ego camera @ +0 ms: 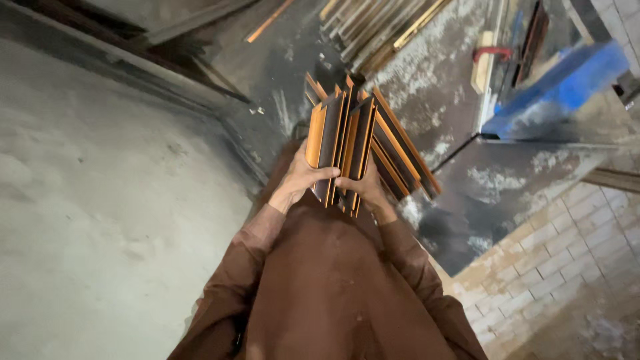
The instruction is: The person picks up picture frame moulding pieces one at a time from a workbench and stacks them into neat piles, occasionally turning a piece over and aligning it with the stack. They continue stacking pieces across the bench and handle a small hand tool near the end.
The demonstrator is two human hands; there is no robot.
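Observation:
Both my hands hold a bundle of several long orange-brown metal profile strips (347,137) upright in front of my chest. My left hand (299,181) grips the bundle's left side near its lower end, thumb across the front. On the right side of the lower end, my right hand (365,190) has its fingers curled around the strips. The strips fan out slightly toward the upper right. My brown sleeves and brown garment (327,287) fill the lower middle of the view.
A pale concrete wall (100,200) rises on the left. More long strips (373,27) lie on the dusty dark floor ahead. A blue object (560,90) lies at the upper right, and a white brick wall (553,260) runs along the lower right.

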